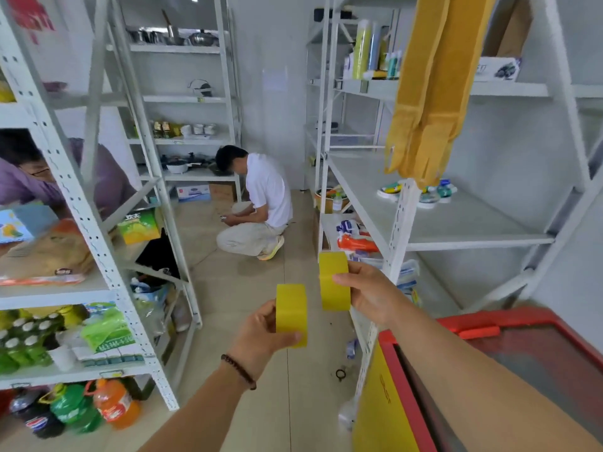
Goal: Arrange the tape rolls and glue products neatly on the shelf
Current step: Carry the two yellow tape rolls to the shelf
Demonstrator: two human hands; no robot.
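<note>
Both forearms reached out low over the aisle floor. L hand (261,331), beaded bracelet (239,371) on the wrist, gripped a yellow tape roll (291,314) by its rim, thumb across the front face. R hand (372,293) gripped a second yellow tape roll (333,282), held a bit higher and to the right, thumb over its edge. Rolls were near each other, not touching, both in mid-air, not on any shelf.

Red-and-yellow bin (456,370) stood at lower right under the R forearm. White metal shelf unit (456,223) to the right; its mid board carried a cluster of small white-based packets w/ coloured tops (421,192), too blurred to identify. Yellow strip-like material (427,86) hung in front of that unit. Lower board held orange and blue packs (355,239).

Person in white shirt (266,190) crouched on the floor at the aisle's far end. L-side racks (98,256) held drink bottles (19,344), bags, a green carton (138,226).
</note>
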